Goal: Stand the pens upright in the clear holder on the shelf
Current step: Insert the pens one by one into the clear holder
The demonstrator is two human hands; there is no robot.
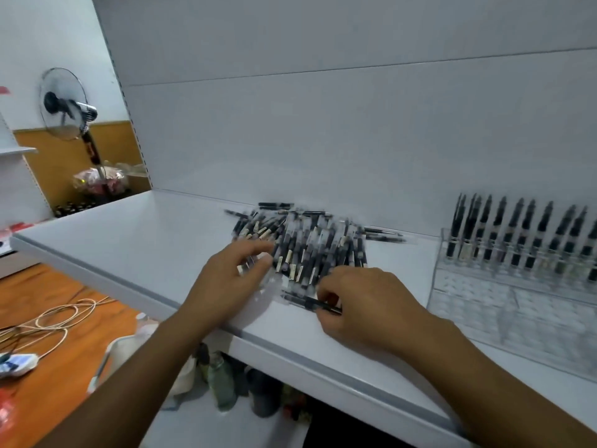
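A heap of black-and-clear pens [310, 244] lies on the white shelf [135, 244] near the back wall. My left hand [232, 276] reaches into the heap's left edge, fingers curled around some pens, though blur hides the exact grip. My right hand [361, 302] pinches a single black pen [303, 300] lying flat at the front of the heap. At the right stands the clear stepped holder [504, 305]; several pens [517, 234] stand upright in its back row.
The shelf's front edge runs diagonally below my hands. Bottles [223, 379] stand on the lower shelf. At the left are an orange table with white cables [55, 321] and a standing fan [68, 105] farther back.
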